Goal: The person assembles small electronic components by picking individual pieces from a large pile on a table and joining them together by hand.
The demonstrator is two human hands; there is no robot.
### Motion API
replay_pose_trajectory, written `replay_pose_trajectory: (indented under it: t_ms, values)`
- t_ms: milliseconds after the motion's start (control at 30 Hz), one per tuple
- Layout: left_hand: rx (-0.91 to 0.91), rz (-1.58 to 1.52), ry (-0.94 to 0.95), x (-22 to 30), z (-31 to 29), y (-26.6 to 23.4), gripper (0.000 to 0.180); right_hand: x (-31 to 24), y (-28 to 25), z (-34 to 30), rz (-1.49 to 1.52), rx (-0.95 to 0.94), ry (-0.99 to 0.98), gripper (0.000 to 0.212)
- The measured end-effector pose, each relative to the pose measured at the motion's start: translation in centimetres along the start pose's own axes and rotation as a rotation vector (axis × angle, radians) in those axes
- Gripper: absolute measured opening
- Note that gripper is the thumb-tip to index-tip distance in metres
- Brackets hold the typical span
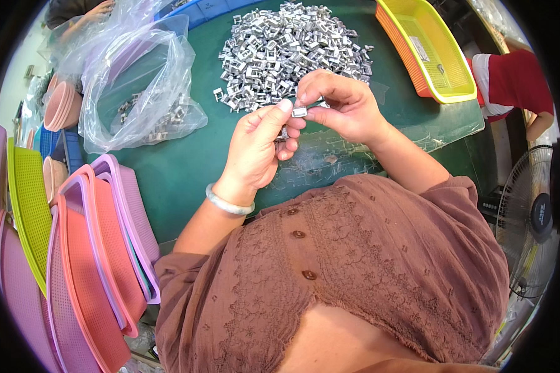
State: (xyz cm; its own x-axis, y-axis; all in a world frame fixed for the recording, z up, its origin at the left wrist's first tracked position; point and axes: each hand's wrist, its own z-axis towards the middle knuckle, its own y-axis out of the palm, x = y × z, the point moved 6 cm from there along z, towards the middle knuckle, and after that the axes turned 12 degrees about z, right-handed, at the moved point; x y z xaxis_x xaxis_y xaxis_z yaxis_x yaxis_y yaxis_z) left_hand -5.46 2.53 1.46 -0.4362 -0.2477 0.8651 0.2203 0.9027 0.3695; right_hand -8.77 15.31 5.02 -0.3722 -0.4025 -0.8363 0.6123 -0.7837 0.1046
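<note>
A small silvery metal piece with a rectangular face sits between my two hands, above the near side of the metal pile. My left hand, with a pale bangle at its wrist, is closed and grips the piece at thumb and fingertips. More metal shows under its curled fingers. My right hand pinches with thumb and forefinger at the other side of the piece. Another bit of metal shows between its fingers, too small to make out. Just beyond both hands rises a heap of small silvery frame-shaped metal parts.
A clear plastic bag with metal parts lies left on the green table. A yellow-and-orange basket stands far right. Stacked plastic baskets line the left. A fan and a person in red are at right.
</note>
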Motion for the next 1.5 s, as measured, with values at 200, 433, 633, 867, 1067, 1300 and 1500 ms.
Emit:
replay_pose_trajectory:
  t_ms: [200, 433, 633, 867, 1067, 1300, 1500]
  values:
    - [0.039, 0.019, 0.079, -0.4, 0.6, -0.2, 0.010, -0.4, -0.5, 0.2, -0.202, 0.104, -0.033, 0.026]
    - [0.079, 0.111, 0.185, -0.7, 1.2, -1.0, 0.010, 0.2, -4.0, 0.3, -0.637, 0.188, -0.048, 0.021]
    - [0.002, -0.113, 0.104, -1.1, 1.6, -1.3, 0.020, 0.5, -4.0, 1.8, -1.099, 0.141, -0.033, 0.013]
    - [-0.127, -0.307, 0.091, -1.2, 1.8, -1.8, 0.024, 1.7, -3.8, 3.4, -1.295, 0.130, -0.022, 0.011]
    - [-0.059, -0.193, 0.062, -1.5, 1.6, -2.0, 0.015, 1.7, -4.7, 3.3, -0.887, 0.081, -0.021, 0.010]
    - [-0.059, -0.136, 0.068, 0.3, 1.0, -0.4, 0.019, 0.6, -2.9, 2.0, 0.025, 0.135, 0.120, 0.007]
    - [-0.016, -0.099, 0.066, 1.4, 0.8, 0.4, 0.024, -0.1, -1.6, 1.8, -0.152, 0.055, -0.023, 0.012]
